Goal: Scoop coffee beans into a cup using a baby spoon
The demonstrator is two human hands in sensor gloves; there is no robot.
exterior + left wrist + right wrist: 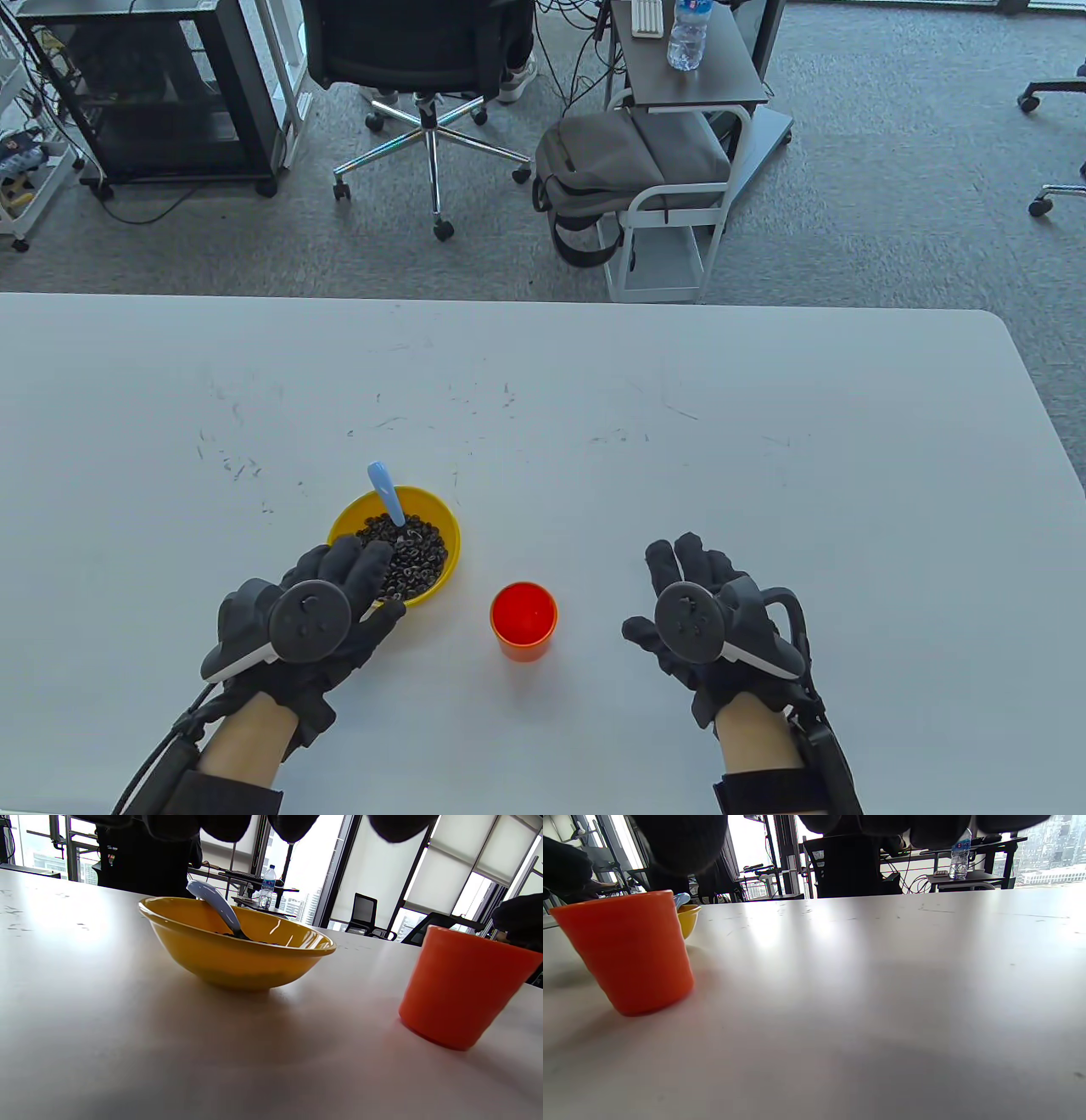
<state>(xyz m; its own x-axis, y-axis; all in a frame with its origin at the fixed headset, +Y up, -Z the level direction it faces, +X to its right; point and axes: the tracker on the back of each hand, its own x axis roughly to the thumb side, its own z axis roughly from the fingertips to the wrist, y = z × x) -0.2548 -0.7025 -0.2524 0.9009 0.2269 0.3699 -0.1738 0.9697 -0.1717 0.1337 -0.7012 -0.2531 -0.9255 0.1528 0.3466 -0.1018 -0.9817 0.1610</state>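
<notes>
A yellow bowl (439, 514) of dark coffee beans (416, 552) sits on the white table (594, 407). A light blue baby spoon (386, 492) stands in the beans, its handle leaning over the far rim. It also shows in the left wrist view (214, 906), in the bowl (237, 955). An orange cup (523, 620) stands right of the bowl, empty; it also shows in the wrist views (462, 984) (628, 950). My left hand (339, 586) hovers open over the bowl's near edge, holding nothing. My right hand (679, 586) is open, right of the cup, holding nothing.
The table's far edge (509, 297) runs across the middle of the table view. Beyond it stand an office chair (424, 68), a side cart with a grey backpack (611, 170) and a water bottle (687, 34). The table's right corner (1001, 323) is rounded.
</notes>
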